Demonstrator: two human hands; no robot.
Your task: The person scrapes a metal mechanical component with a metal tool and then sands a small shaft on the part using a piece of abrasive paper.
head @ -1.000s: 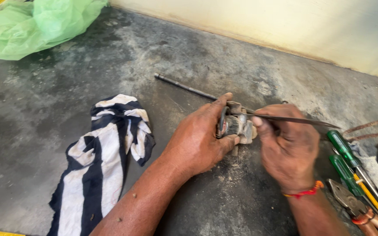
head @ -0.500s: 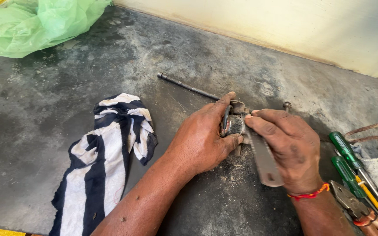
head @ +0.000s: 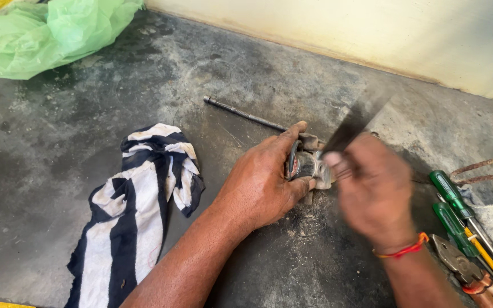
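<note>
My left hand presses a small greasy metal part down on the dark concrete floor, with thumb and fingers wrapped round it. My right hand, blurred by motion and wearing a red thread at the wrist, grips a flat dark metal blade that points up and to the right from the part. The blade's lower end meets the part's right side. Much of the part is hidden by both hands.
A thin metal rod lies on the floor behind the part. A navy and white striped cloth lies to the left, a green plastic bag at top left. Two green-handled screwdrivers, pliers and rusty rods lie right.
My right hand swung the blade: from lying level to the right, down toward me, and now up to the right. My left hand has kept hold of the part.
</note>
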